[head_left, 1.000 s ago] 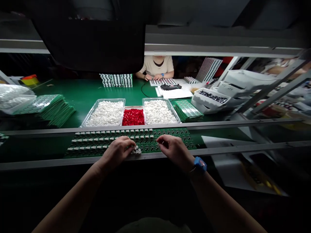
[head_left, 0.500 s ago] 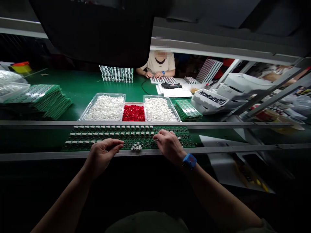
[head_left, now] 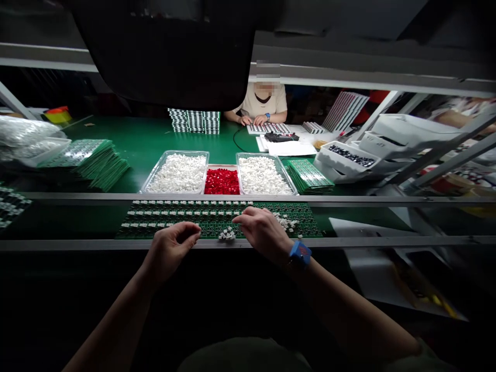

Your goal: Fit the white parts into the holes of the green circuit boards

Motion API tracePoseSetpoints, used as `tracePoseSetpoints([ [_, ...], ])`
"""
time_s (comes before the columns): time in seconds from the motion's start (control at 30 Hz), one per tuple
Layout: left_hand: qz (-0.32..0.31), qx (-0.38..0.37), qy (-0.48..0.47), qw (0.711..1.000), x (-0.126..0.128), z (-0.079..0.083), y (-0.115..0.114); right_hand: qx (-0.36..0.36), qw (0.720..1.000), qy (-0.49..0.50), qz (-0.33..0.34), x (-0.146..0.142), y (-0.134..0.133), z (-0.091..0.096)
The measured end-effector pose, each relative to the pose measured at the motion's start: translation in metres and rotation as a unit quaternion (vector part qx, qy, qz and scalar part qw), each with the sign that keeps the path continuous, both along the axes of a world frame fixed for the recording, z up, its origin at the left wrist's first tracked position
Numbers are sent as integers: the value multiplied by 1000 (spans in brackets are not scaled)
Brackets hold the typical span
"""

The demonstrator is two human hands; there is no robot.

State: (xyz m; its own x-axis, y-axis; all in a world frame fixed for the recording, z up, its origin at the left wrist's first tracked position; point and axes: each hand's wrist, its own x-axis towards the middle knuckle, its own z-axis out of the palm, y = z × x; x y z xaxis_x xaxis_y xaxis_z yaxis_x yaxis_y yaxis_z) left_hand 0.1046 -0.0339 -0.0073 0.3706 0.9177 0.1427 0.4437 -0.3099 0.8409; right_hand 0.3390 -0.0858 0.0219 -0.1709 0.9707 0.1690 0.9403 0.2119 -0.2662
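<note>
Long green circuit boards (head_left: 135, 232) lie side by side behind the front rail, carrying rows of small white connectors (head_left: 186, 213). My left hand (head_left: 170, 248) is over their near edge, thumb and forefinger pinched together; whatever is between the tips is too small to make out. Above the boards, my right hand (head_left: 263, 230), with a blue wrist strap (head_left: 300, 253), points left with its fingers closed, their contents hidden. Between the hands sits a small heap of loose white connectors (head_left: 227, 234). Another loose heap (head_left: 289, 223) lies on the boards right of my right hand.
Two clear trays of white parts (head_left: 176, 173) (head_left: 261, 174) flank a box of red parts (head_left: 221, 181). Board stacks (head_left: 104, 163) (head_left: 308, 174) stand either side. Metal rails (head_left: 248, 243) cross in front. White bins (head_left: 349, 155) stand right. A co-worker (head_left: 267, 103) sits opposite.
My view has swung slightly left, so the scene sits further right. My right hand has moved left across the boards toward my left hand, uncovering the loose heap on its right. My left hand stays pinched.
</note>
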Motion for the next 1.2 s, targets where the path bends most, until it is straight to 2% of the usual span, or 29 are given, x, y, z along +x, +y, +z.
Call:
tracePoseSetpoints([
  [0.13,-37,152,114,981,7,5,7,-25,999,1,45,-13,12,-3],
  [0.27,-46,230,166,958,12,6,13,-29,998,32,45,-14,17,-9],
  [0.43,-67,254,196,945,17,4,20,-7,995,94,26,-8,14,-12],
  [0.57,-86,265,229,933,22,8,20,18,987,160,-8,1,8,-13],
  [0.8,-124,291,347,883,32,21,16,46,981,189,-12,20,-2,-22],
  [0.87,-132,288,331,889,36,23,12,54,980,193,-20,25,-4,-24],
  [1.0,-151,248,252,923,40,20,0,73,978,189,-42,32,-9,-24],
  [1.2,-126,196,197,952,41,8,-6,50,992,96,-66,32,-9,-22],
])
